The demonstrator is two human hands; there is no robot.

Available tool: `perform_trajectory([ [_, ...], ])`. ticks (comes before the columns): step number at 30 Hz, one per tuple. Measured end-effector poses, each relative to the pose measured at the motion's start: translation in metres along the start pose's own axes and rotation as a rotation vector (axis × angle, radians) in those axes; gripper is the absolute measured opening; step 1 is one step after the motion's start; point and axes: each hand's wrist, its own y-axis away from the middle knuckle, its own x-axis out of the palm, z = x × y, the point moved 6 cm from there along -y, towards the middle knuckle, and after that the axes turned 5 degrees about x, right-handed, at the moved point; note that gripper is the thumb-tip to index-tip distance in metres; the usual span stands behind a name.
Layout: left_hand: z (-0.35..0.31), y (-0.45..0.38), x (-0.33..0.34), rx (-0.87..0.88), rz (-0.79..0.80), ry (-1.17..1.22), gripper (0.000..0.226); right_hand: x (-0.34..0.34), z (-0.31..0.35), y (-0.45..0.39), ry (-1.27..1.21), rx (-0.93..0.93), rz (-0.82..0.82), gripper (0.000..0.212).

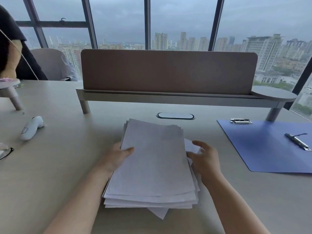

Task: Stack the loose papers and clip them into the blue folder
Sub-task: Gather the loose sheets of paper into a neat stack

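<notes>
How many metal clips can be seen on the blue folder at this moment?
2. One metal clip lies at the far left corner of the open blue folder; a second, longer clip sits near its right edge, partly cut off by the frame.

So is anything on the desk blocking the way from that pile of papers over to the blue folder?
Nothing visible does. The desk between the papers and the open blue folder is bare; only the right hand is at that edge of the pile.

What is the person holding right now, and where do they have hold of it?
The paper stack. The left hand grips its left edge, thumb on top; the right hand is at its right edge, fingers spread.
</notes>
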Motion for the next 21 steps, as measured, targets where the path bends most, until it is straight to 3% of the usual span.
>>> perform_trajectory([
  [5, 0.001, 0.001, 0.000, -0.004, -0.015, -0.032, 0.023, 0.004, -0.005, 0.000, -0.345, 0.250, 0.061, 0.060],
  [9, 0.000, 0.000, -0.001, -0.038, 0.027, 0.021, 0.025, 0.002, -0.003, 0.001, -0.504, 0.402, 0.043, 0.020],
  [12, 0.000, 0.001, -0.003, -0.077, 0.048, 0.129, 0.026, -0.009, 0.003, -0.004, -0.509, 0.388, 0.002, 0.026],
  [16, 0.004, 0.000, -0.008, -0.152, 0.032, 0.260, 0.033, -0.017, 0.012, -0.006, -0.523, 0.409, 0.023, 0.071],
  [21, 0.009, -0.004, -0.008, -0.199, 0.033, 0.323, 0.035, -0.010, 0.006, -0.004, -0.645, 0.477, 0.063, 0.079],
])
